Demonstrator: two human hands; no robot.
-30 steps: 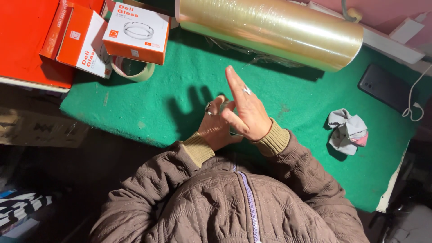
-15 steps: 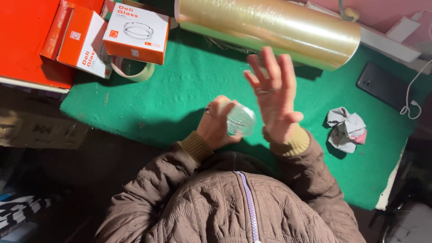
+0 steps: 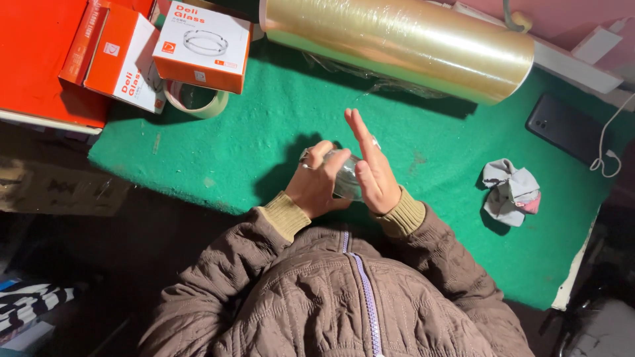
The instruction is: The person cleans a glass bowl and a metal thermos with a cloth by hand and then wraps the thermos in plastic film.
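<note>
Since the earlier frame, the right hand (image 3: 372, 170) has dropped from its raised, spread position and now lies flat, fingers straight and together, against the right side of the clear glass dish (image 3: 345, 178). The left hand (image 3: 319, 180) curls over the dish from the left, fingers bent around its rim; the dish stays clamped between both hands above the near edge of the green surface (image 3: 251, 142). Whether the dish holds anything cannot be told; it shows only as clear glass between the fingers.

Two orange-and-white cartons (image 3: 202, 45) stand at the far left corner of the surface, both shut, contents hidden. A ring of tape (image 3: 196, 102) lies just beside them, partly under the nearer carton. A large roll of clear film (image 3: 397, 46) lies along the far edge. A crumpled grey cloth (image 3: 510, 192) rests near the right edge, with a dark phone (image 3: 565, 129) beyond it toward the far right corner.
</note>
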